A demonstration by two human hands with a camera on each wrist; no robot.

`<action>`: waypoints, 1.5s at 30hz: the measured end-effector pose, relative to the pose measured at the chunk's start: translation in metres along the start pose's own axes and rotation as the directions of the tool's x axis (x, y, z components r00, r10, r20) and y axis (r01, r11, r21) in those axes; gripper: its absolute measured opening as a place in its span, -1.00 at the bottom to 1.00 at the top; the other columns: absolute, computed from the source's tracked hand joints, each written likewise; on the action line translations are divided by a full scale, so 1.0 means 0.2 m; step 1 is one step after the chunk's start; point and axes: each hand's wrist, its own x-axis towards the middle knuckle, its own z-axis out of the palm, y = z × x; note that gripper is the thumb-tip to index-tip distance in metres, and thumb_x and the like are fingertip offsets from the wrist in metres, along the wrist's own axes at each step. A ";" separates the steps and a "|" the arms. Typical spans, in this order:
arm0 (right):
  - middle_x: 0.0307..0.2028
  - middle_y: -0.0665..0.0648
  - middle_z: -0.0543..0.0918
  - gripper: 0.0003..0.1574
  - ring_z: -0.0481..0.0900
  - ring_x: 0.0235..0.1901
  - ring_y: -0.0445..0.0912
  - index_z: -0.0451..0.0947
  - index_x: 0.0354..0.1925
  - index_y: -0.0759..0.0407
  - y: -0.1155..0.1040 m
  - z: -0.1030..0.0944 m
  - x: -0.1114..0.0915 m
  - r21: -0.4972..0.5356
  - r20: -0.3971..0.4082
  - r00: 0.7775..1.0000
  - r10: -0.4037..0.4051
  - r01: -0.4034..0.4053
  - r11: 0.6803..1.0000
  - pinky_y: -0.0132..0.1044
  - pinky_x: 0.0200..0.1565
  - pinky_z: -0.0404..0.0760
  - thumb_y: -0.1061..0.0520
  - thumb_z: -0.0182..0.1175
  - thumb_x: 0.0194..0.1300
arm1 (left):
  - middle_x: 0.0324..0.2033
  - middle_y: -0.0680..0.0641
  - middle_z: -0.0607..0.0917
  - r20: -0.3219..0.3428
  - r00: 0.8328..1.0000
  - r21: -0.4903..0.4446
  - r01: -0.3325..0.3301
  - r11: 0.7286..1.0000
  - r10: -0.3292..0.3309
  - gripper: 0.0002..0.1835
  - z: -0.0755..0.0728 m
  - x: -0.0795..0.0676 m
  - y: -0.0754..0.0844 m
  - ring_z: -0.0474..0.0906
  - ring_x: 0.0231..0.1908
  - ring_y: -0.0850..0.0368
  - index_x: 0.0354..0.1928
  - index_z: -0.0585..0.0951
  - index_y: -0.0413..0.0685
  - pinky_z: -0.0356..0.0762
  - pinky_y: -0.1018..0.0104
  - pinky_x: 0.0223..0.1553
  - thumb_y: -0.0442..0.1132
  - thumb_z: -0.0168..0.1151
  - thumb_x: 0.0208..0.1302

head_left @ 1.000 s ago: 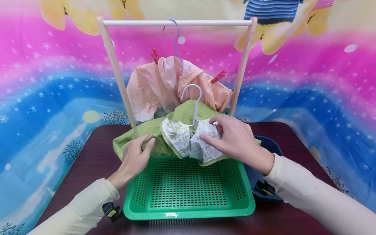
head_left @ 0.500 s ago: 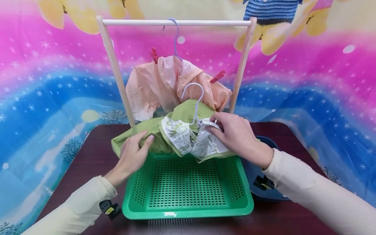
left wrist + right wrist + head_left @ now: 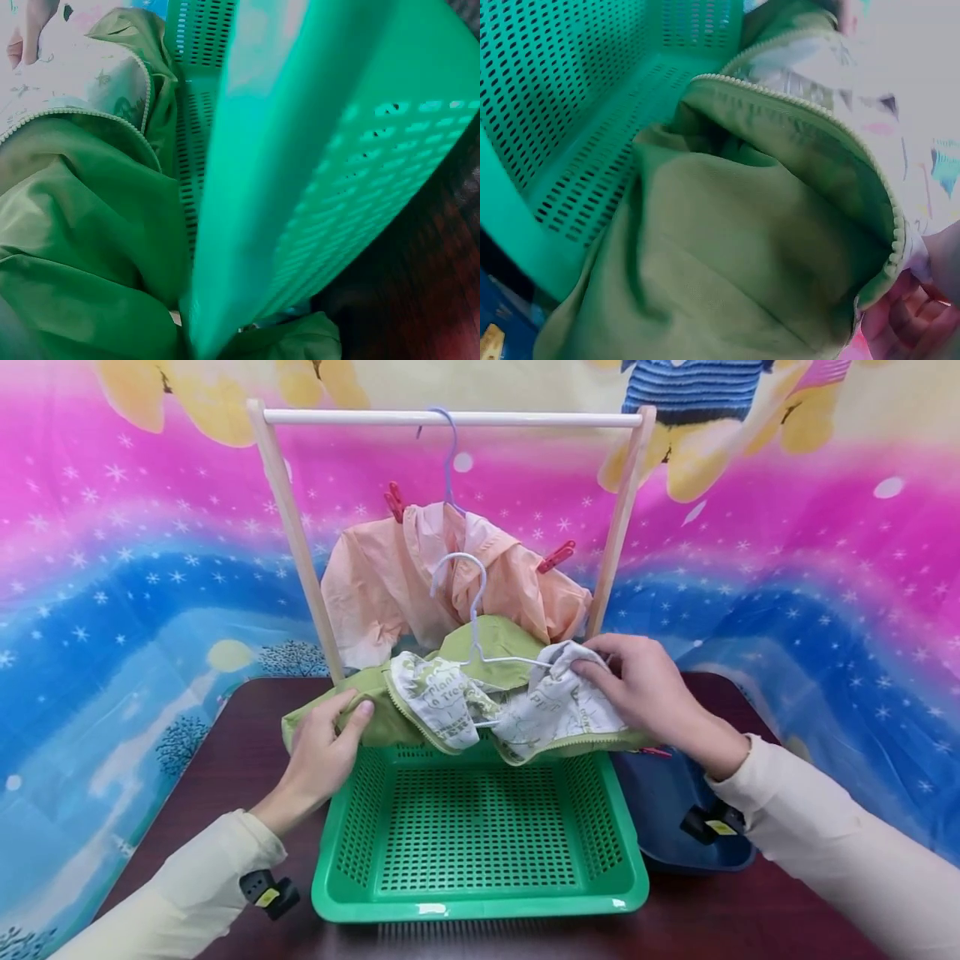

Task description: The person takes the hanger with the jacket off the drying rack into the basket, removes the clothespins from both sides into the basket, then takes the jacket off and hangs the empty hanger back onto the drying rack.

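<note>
One olive-green cloth jacket [image 3: 495, 639] spreads across the far rim of one green perforated plastic basket [image 3: 480, 908], long axis left to right; its one white hanger [image 3: 475, 627] points hook upward, tip leftward; left hand [image 3: 322, 756] grips a green fold, right hand [image 3: 641, 685] narrowly pinches the white printed lining [image 3: 562, 706]; behind, one peach jacket [image 3: 371, 577] bears two red clothespins [image 3: 394, 502].

At lower centre of the frame, the green perforated plastic basket [image 3: 525, 907] stands on the dark red-brown table [image 3: 217, 752]; right of it, a dark-blue plastic tub [image 3: 663, 797]. Across the basket's far edge lies the green cloth jacket [image 3: 427, 693], your left hand [image 3: 322, 752] at its left, your right hand [image 3: 648, 681] at its right, a white hooked hanger [image 3: 475, 620] partly inside. Behind, at upper centre, a peach cloth jacket [image 3: 382, 581] hangs from the wooden rack [image 3: 337, 417].
</note>
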 end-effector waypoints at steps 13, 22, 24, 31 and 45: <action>-0.26 0.28 0.63 -0.75 0.61 -0.52 -0.28 0.50 0.01 0.33 0.22 -0.09 -0.02 0.185 0.070 0.995 0.065 -0.077 0.980 -0.36 -0.50 0.62 0.17 0.01 0.58 | -0.72 0.08 0.33 -0.076 0.997 -0.058 0.018 0.998 -0.022 -0.70 -0.06 0.01 -0.02 0.23 -0.71 0.27 -0.45 0.57 -0.04 0.25 0.31 -0.57 -0.22 0.08 0.52; -0.52 0.16 0.55 -0.55 0.47 -0.70 -0.18 0.38 0.23 0.34 0.27 -0.13 -0.02 0.154 0.090 0.976 0.201 -0.213 0.965 -0.27 -0.63 0.49 0.05 -0.14 0.64 | -0.70 0.06 0.45 -0.134 0.989 -0.117 0.046 0.992 -0.062 -0.65 -0.07 0.03 -0.03 0.38 -0.65 0.21 -0.51 0.55 -0.12 0.34 0.32 -0.59 -0.21 0.07 0.52; -0.49 0.04 0.61 -0.44 0.56 -0.64 -0.21 0.29 0.35 0.36 0.27 -0.14 -0.02 0.238 0.164 0.956 0.245 -0.279 0.930 -0.28 -0.56 0.58 -0.01 -0.20 0.66 | -0.68 0.09 0.45 -0.148 0.987 -0.127 0.043 0.991 -0.062 -0.64 -0.07 0.03 -0.03 0.38 -0.63 0.20 -0.52 0.54 -0.12 0.34 0.33 -0.56 -0.21 0.07 0.52; -0.26 -0.15 0.75 -0.27 0.72 -0.31 -0.30 0.05 0.48 0.36 0.29 -0.14 0.00 0.555 0.473 0.828 0.302 -0.546 0.628 -0.40 -0.31 0.68 -0.14 -0.29 0.66 | -0.65 0.11 0.49 -0.177 0.980 -0.297 0.035 0.954 -0.091 -0.59 -0.07 0.04 -0.02 0.37 -0.63 0.21 -0.55 0.43 -0.29 0.33 0.38 -0.56 -0.29 -0.02 0.56; -0.02 0.00 0.69 -0.40 0.71 -0.06 -0.23 0.08 0.40 0.22 0.00 -0.08 -0.06 0.795 0.538 0.830 0.148 -0.558 0.238 -0.39 -0.10 0.70 -0.08 -0.13 0.62 | -0.70 -0.03 0.37 -0.133 0.991 -0.338 -0.042 0.940 -0.004 -0.57 -0.04 0.08 0.00 0.24 -0.75 0.20 -0.57 0.39 -0.29 0.25 0.33 -0.67 -0.30 -0.05 0.58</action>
